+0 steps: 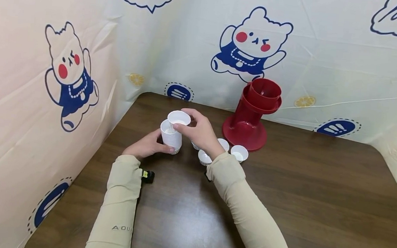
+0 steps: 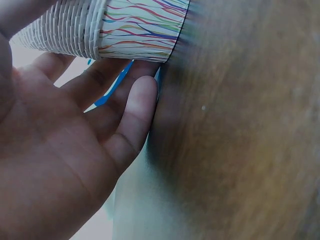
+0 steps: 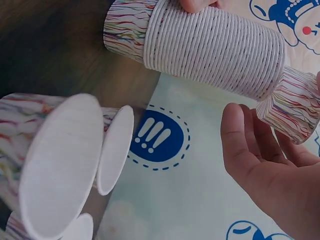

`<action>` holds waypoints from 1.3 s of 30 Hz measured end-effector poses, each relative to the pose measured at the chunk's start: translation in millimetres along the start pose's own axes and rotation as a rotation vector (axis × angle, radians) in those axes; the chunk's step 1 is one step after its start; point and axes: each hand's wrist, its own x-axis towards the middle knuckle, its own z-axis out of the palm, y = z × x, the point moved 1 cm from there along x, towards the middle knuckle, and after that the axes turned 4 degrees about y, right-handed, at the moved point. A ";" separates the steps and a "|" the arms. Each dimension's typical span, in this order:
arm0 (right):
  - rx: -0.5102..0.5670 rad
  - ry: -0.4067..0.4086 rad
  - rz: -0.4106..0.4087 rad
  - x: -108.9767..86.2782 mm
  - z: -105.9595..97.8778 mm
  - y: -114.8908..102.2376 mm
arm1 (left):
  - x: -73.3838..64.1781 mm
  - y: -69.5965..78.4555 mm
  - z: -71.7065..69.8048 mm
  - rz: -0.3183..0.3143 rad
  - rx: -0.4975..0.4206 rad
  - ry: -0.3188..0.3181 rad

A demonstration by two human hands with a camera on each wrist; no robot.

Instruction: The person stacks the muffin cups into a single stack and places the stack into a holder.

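Observation:
My left hand (image 1: 148, 144) grips a tall stack of nested white paper cups (image 1: 171, 140) low on its side, thumb across the front. In the left wrist view the bottom cup of the stack (image 2: 142, 30) shows wavy coloured lines, with fingers curled behind it. My right hand (image 1: 200, 131) pinches a single paper cup (image 1: 179, 117) between thumb and fingers, right at the stack's top rim. Seen from the right wrist, this single cup (image 3: 292, 105) is tilted against the stack's mouth and has the same coloured lines.
Several small paper cups (image 1: 239, 153) stand mouth up on the brown table (image 1: 304, 193), partly hidden by my right wrist. Behind them rises a red plastic stand (image 1: 244, 135) with a round base and a cup-shaped top. Printed cloth (image 1: 190, 42) hangs around the table.

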 end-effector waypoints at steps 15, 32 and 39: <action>-0.141 -0.047 0.027 4.1 18.6 -5.0 | -0.6 1.5 1.1 0.006 -0.015 -0.014; -0.347 -0.131 0.108 -14.0 -4.3 9.8 | -2.0 1.9 -0.5 0.008 -0.010 -0.015; -0.318 -0.022 0.028 -38.2 -56.7 21.2 | -1.1 1.9 0.7 -0.006 -0.003 -0.004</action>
